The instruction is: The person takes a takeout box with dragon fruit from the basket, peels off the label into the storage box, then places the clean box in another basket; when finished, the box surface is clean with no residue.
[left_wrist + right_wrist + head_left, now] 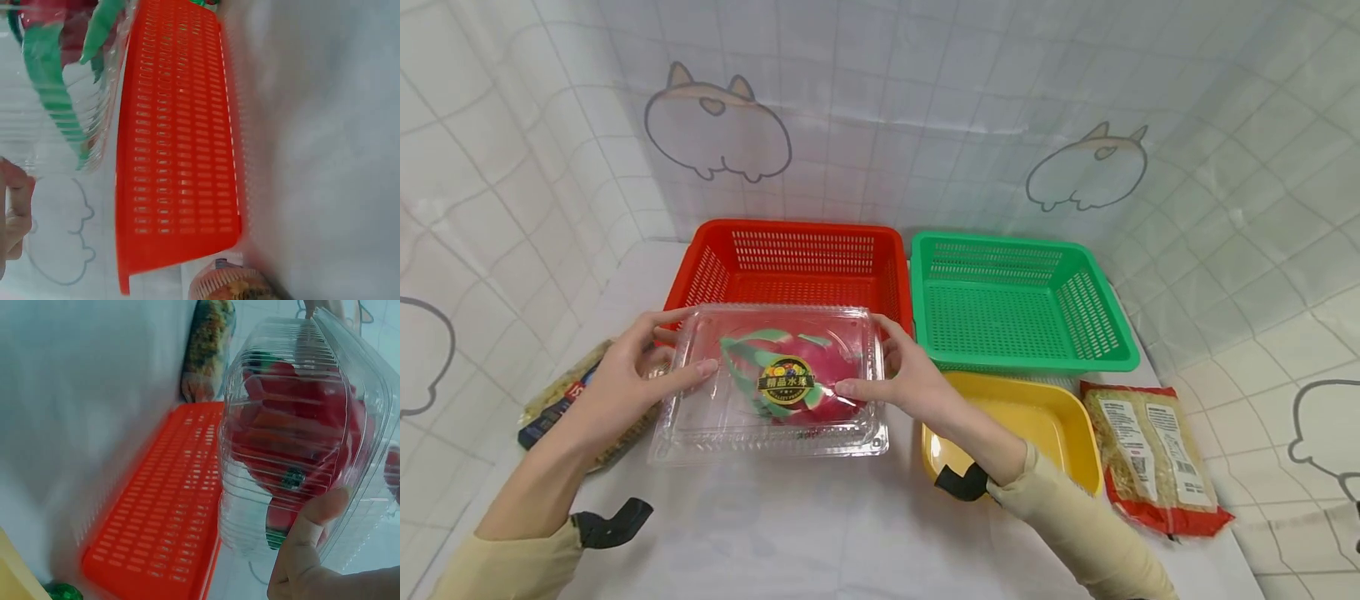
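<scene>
A clear plastic clamshell box (696,408) is held up between my two hands, overlapping the front of the red basket (797,226) in the head view. Inside lies a pink dragon fruit (837,367) with green scales, toward the box's right side. A round black and gold label (786,381) is on the lid. My left hand (638,358) grips the left end, thumb on top. At the right end my right hand (913,375) holds on, its thumb over the lid's edge. From the right wrist view, the box (275,434) shows its ribbed side beyond the red basket (156,506).
A green basket (1022,239) stands right of the red one, with a yellow basin (1045,417) before it, partly behind my right arm. A red-edged clear bag of pale food (1157,454) lies far right. Packaged food (561,396) lies at left, partly behind my left arm.
</scene>
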A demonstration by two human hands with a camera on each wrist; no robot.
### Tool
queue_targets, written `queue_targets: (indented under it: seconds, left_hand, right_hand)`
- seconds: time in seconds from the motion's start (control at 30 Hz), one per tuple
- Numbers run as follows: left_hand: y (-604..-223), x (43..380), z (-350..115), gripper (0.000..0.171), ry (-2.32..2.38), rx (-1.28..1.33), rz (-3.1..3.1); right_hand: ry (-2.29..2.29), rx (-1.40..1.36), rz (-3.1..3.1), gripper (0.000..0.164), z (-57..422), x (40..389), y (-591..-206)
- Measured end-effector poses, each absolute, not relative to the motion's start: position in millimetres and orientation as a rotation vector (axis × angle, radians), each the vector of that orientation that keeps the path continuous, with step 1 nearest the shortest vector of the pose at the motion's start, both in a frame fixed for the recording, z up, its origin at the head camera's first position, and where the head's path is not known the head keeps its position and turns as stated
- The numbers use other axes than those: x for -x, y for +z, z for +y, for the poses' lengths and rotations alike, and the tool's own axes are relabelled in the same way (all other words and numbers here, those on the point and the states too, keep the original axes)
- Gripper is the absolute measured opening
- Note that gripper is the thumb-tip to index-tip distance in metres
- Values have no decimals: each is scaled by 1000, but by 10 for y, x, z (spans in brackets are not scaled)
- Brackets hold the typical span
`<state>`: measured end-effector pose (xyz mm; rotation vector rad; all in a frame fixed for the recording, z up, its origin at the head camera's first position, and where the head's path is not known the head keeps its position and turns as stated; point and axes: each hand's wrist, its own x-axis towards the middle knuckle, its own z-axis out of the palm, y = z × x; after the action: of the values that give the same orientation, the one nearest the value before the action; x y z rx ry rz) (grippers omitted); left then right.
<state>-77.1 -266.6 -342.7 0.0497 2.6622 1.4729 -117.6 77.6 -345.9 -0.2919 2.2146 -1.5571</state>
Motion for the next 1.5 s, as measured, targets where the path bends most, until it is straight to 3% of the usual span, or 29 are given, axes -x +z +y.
queue_targets:
  seconds: [0.13, 0.27, 0.43, 0.67, 0.93, 1.23, 1.5]
  left_hand:
    - [-3422, 657, -2723, 63, 1494, -86, 2610]
    - [-3469, 568, -2767, 53, 1498, -140, 2581]
    - [-3669, 501, -2754, 53, 1520, -208, 2529]
    - [-3997, 424, -2694, 53, 1659, -208, 2392]
    - [-4187, 582, -2615, 60, 1650, -185, 2335]
    - [-4365, 732, -2622, 61, 1682, -220, 2270]
    - [-4381, 718, -2625, 64, 1647, -184, 2238]
  right_hand:
    - [-1562, 356, 2133, 103, 753, 1096, -3497]
    - [-1569, 462, 2050, 95, 725, 1041, -3608]
    - [-1579, 631, 2048, 93, 731, 1012, -3822]
    - [-1383, 503, 2242, 107, 841, 901, -4026]
    - [-1359, 481, 2281, 110, 956, 934, -4132]
    - [-1348, 477, 2263, 93, 990, 1009, -4175]
    - [-1254, 418, 2347, 98, 991, 962, -4095]
